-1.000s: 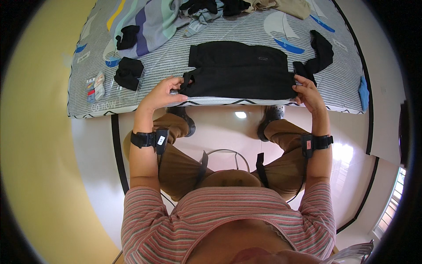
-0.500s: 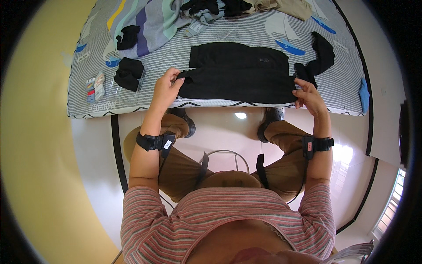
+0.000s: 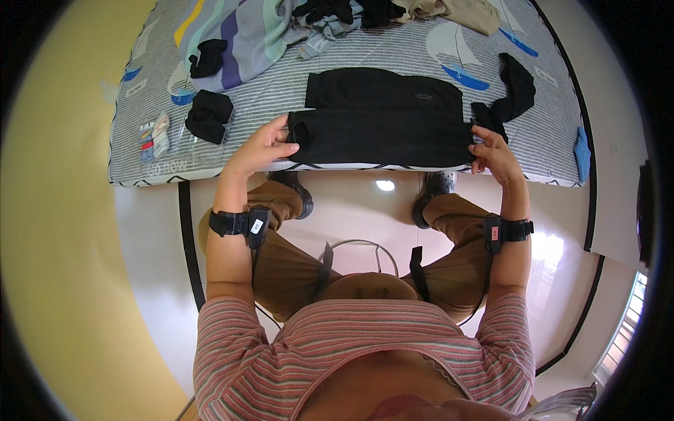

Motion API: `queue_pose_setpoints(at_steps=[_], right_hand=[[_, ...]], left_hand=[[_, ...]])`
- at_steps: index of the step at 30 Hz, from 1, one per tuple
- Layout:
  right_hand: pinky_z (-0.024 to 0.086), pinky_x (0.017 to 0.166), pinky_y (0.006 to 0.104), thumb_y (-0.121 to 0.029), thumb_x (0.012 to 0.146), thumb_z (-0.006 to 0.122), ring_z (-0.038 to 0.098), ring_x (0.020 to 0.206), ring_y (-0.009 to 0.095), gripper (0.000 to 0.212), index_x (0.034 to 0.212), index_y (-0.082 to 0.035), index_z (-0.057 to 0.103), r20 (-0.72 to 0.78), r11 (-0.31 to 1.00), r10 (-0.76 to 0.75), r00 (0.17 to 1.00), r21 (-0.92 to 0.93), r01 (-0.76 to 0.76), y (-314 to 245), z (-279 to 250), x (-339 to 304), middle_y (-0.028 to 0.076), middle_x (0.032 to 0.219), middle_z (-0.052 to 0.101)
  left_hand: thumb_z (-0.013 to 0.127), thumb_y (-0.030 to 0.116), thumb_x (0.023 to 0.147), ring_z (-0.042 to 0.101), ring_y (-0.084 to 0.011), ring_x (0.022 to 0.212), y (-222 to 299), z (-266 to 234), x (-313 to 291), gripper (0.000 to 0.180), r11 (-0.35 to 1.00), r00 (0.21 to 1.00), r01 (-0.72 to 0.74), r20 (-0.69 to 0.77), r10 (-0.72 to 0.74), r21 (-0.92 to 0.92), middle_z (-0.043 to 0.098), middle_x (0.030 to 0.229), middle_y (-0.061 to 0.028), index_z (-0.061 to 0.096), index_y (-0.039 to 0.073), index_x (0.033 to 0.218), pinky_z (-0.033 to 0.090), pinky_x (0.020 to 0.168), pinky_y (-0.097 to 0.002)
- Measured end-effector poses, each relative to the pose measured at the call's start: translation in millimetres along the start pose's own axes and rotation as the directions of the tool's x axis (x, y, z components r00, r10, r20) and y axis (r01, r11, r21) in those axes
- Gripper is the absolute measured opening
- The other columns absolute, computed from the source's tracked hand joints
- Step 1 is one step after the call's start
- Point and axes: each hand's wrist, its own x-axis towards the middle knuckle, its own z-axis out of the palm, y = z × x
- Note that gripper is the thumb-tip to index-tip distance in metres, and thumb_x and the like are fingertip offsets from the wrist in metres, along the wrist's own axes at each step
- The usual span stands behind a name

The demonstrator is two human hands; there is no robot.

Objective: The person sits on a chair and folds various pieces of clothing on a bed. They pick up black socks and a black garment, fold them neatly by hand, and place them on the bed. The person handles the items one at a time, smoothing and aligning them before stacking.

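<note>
Head view, the only one: a black garment lies flat on a striped bed, folded into a long band at the near edge, right in front of the seated person; the left hand has thumb and fingers closed on the garment's left end, and the right hand is pinched on its right end, so the cloth spans between the two; it looks soft and light, limp enough to sag or slide out of its fold if lifted from one side only (a judgement from how flat it drapes), and not fragile; the two end edges, where the layers stack, seem the best places to hold, with the fingers catching every layer at once; a black sock lies bent just beyond the right hand, near the garment's right end but whether touching I cannot tell; two dark balled bundles sit to the left, well apart from the left hand; a small clear packet with coloured bits inside lies nearer the bed's left corner, the only container-like thing in sight, its contents too small to make out; a heap of clothes crowds the far edge beside a banded cloth; no basket, box or drawer shows.
</note>
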Motion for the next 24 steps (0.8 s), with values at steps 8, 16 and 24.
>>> queue_pose_setpoints(at_steps=[8, 16, 24], right_hand=[[0.040, 0.042, 0.0191, -0.004, 0.076, 0.058, 0.061, 0.049, 0.014, 0.062, 0.131, 0.006, 0.031, -0.041, 1.000, -0.011, 0.999, -0.005, 0.011, -6.4, 5.2, -5.1, 0.010, 0.077, 0.058], [0.040, 0.043, 0.0195, -0.005, 0.076, 0.059, 0.061, 0.050, 0.014, 0.060, 0.130, 0.005, 0.034, -0.082, 0.995, 0.001, 0.997, -0.095, -0.009, -4.5, -1.5, -5.5, 0.010, 0.074, 0.058], [0.035, 0.042, 0.0165, -0.007, 0.076, 0.062, 0.058, 0.048, 0.010, 0.038, 0.112, 0.000, 0.050, -0.021, 0.988, -0.081, 0.996, -0.133, 0.078, -3.3, -1.2, -5.2, 0.003, 0.060, 0.055]], left_hand=[[0.064, 0.006, 0.077, 0.037, -0.0006, 0.057, -14.6, -24.9, 0.3, 0.036, 0.977, 0.988, -0.129, -0.063, 0.142, 0.168, 0.045, 0.067, 0.0063, 0.048, 0.001, 0.109, 0.032, 0.050, -0.0170], [0.057, 0.015, 0.085, 0.035, -0.0070, 0.058, -13.3, -17.5, 8.4, 0.019, 0.927, 0.968, -0.069, -0.198, 0.151, 0.368, 0.041, 0.061, 0.0018, 0.047, 0.003, 0.074, 0.032, 0.054, -0.0234], [0.059, 0.019, 0.083, 0.037, -0.0217, 0.055, -17.0, 0.1, 17.8, 0.029, 0.729, 0.875, -0.196, -0.219, 0.432, 0.655, 0.044, 0.061, -0.0092, 0.043, -0.002, 0.071, 0.037, 0.060, -0.0320]])
